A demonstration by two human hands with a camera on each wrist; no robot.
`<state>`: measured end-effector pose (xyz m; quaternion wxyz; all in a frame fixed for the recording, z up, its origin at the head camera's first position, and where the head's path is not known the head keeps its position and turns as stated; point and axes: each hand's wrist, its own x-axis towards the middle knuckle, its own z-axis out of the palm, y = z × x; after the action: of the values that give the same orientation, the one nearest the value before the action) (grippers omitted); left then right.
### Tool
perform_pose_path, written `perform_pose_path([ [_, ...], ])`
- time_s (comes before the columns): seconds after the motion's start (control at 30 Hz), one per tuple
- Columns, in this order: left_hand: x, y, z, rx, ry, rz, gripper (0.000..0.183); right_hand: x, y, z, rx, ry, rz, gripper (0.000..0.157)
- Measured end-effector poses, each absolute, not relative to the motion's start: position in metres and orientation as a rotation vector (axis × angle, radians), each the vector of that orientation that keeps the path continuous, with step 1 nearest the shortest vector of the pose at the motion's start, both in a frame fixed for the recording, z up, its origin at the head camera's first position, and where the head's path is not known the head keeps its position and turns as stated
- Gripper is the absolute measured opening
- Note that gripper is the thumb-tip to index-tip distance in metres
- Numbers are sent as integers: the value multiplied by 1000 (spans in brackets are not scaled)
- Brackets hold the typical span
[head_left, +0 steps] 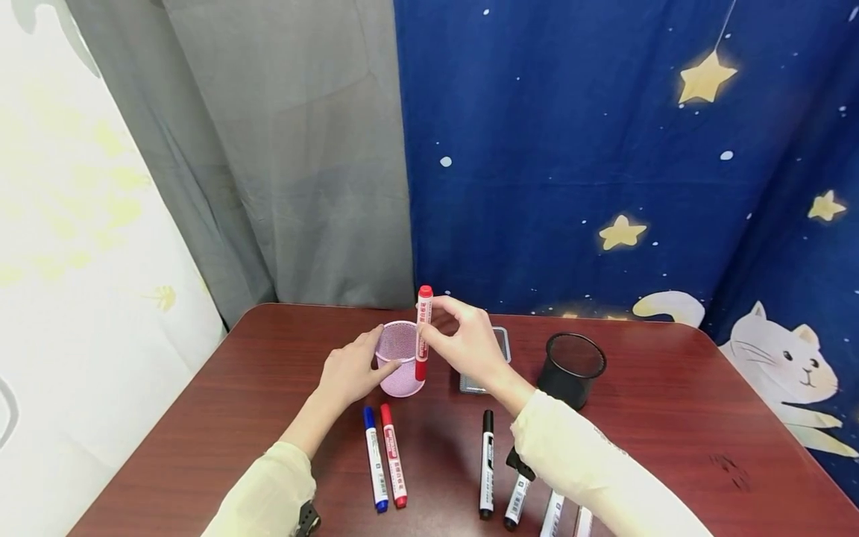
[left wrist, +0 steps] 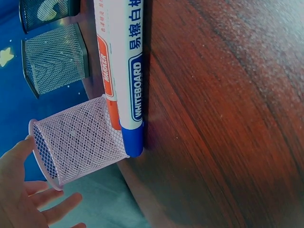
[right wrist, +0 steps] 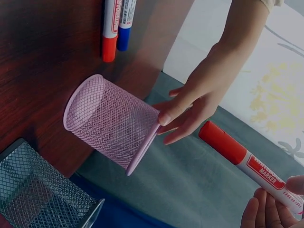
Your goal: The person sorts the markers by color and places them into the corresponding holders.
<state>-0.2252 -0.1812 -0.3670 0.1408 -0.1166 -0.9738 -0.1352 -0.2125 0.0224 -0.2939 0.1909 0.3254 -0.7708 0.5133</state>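
A pink mesh pen cup (head_left: 401, 384) stands upright on the table. My left hand (head_left: 349, 369) holds it by the rim, thumb across the near side and the other fingers at its left. In the right wrist view, that thumb rests right on the rim. Between the thumb and fingers of my right hand (head_left: 470, 343) is a red whiteboard marker (head_left: 424, 321), held upright with one end in front of the cup's right side. Nearer me, a blue whiteboard marker (head_left: 376, 462) and a second red marker (head_left: 394, 459) lie side by side.
Behind my right hand is a grey mesh box (head_left: 502, 347), partly hidden. Further right stands a black mesh cup (head_left: 567, 384). A black-capped marker (head_left: 487, 462) lies on the table (head_left: 664, 425), with several more markers (head_left: 517, 503) partly beneath my right forearm. Curtains (head_left: 322, 186) hang behind the table.
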Motion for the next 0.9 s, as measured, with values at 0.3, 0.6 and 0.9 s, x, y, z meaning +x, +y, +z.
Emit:
perform_pose_path([
  [0.3, -226, -181, -367, -340, -2803, -391, 69, -225, 20, -292, 870, -2153, 1465, 21],
  [0.6, -224, -181, -367, -346, -2786, -377, 70, -237, 16, -289, 852, -2149, 1438, 20],
  [0.9, -224, -181, -369, -344, -2761, -378, 69, -247, 11, -287, 816, -2177, 1436, 21],
])
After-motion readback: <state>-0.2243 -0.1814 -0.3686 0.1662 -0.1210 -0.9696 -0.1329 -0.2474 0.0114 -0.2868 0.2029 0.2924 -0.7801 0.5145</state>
